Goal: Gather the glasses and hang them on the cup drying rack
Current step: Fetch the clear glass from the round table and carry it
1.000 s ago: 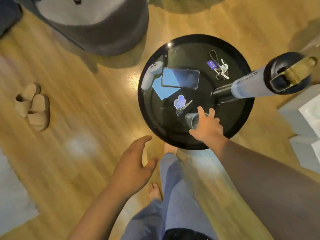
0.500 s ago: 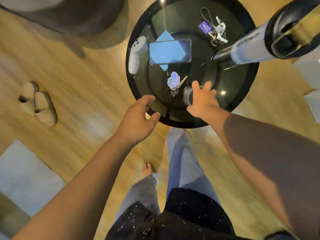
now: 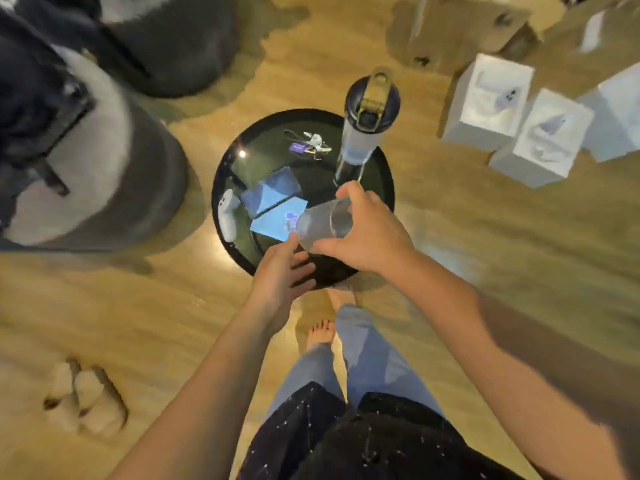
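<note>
— How is the right hand (image 3: 369, 233) placed?

— It reaches forward over the near edge of the round black table (image 3: 221, 181). Thumb and fingers are wrapped round one end of a clear drinking glass (image 3: 320, 223) and hold it in the air above the tabletop.

— And the left hand (image 3: 280, 277)?

— It is just below and left of the glass, above the table's near rim. Its fingers are straight, spread and holding nothing. The forefinger tip reaches the glass's free end, but I cannot tell whether it touches.

— Which way does the glass lie?

— It is tipped onto its side with its long axis nearly level. The free end points to the table's left side and the other end is buried in the right palm. I cannot tell which end is the mouth.

— What is on the table?

— A tall water bottle (image 3: 363, 133) stands upright at the far right edge, just beyond the right hand. A bunch of keys (image 3: 311, 147) lies at the far side. A phone (image 3: 273, 190) and a blue card (image 3: 270, 225) are in the middle, and the glass partly covers the card. A white controller (image 3: 228, 216) sits at the left edge.

— And around it?

— White boxes (image 3: 485, 102) are on the wooden floor to the table's far right. A grey pouf (image 3: 114, 174) is to its left, and a pair of slippers (image 3: 86, 400) is well to the near left. Nothing stands between the hands and the glass.
</note>
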